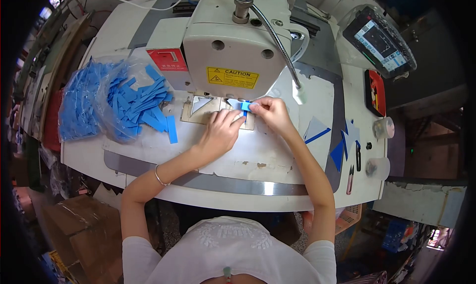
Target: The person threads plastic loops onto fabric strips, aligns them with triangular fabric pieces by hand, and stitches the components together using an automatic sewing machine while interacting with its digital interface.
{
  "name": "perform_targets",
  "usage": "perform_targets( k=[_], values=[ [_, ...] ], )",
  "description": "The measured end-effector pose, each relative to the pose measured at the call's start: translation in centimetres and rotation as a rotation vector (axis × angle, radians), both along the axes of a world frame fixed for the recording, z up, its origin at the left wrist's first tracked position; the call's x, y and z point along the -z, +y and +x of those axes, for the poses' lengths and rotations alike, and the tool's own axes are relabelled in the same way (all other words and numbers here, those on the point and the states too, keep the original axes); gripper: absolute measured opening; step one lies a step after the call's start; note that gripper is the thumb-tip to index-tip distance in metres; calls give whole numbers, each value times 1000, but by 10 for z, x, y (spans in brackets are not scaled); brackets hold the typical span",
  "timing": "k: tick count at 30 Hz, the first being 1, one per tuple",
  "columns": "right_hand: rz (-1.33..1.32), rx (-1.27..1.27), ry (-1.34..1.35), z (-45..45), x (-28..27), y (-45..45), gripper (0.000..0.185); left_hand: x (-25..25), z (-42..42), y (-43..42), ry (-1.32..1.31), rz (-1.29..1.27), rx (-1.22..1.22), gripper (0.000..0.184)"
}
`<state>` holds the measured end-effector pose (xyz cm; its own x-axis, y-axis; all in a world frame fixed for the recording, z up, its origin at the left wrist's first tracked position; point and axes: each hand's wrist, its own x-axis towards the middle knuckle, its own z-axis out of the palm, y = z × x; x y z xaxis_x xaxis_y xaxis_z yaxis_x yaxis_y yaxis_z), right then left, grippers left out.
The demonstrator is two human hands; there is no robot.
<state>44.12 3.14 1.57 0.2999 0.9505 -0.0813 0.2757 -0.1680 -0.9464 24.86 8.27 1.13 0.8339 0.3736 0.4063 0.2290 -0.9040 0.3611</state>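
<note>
In the head view, the right grip (pixel 272 114) pinches a small blue piece (pixel 245 106) between thumb and finger, over the right part of a flat plate (pixel 198 116). Just left of it, the left grip (pixel 222 131) bends its fingers at the plate; whether it clasps anything, I cannot tell. Beyond both stands a white machine head (pixel 233 51); left of them, blue strips (pixel 148 103) lie heaped on the worktop (pixel 144 154).
</note>
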Motion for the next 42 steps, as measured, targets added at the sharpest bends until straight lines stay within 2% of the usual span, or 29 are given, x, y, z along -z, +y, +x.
perform_targets(
  k=[6, 11, 15, 18, 21, 24, 27, 30, 33, 34, 37, 38, 41, 42],
  values=[
    [-414, -38, -398, -4, -33, 17, 28, 2, -2, 3, 15, 35, -18, 38],
    [-307, -111, -288, 13, -3, 22, 30, 6, -1, 10, -42, -2, -3, 35],
    [-269, -239, -274, 21, -5, 33, 30, 6, 4, 14, -67, -18, -50, 33],
    [-340, -284, -298, 27, -4, 41, 28, 11, 6, 18, -48, 1, -37, 36],
    [-253, -261, -373, 26, 4, 41, 26, 13, 6, 19, -80, -36, -33, 40],
    [-327, -264, -290, 27, -2, 42, 25, 13, 7, 18, -57, -11, -33, 46],
    [-197, -272, -445, 23, -3, 40, 24, 9, 8, 18, -24, 5, -22, 47],
    [-232, -216, -531, 10, -14, 35, 23, 14, 12, 21, 114, 178, -18, 46],
    [-318, -116, -782, -2, -18, 21, 29, 13, 18, 18, 58, 406, -14, 41],
    [-67, 12, -988, -7, -17, 10, 27, 12, 18, 20, 57, 404, 6, 41],
    [321, 19, -1130, -18, 1, -10, 22, 13, 15, 24, 59, 389, 66, 42],
    [269, -38, -1127, -22, 5, -17, 37, 12, 13, 26, 57, 329, 83, 43],
    [381, -50, -1066, -14, -3, -20, 36, 7, 11, 29, 47, 210, 110, 46],
    [326, -28, -895, -12, -5, -17, 35, 7, 12, 30, 46, 211, 106, 46]
  ],
)
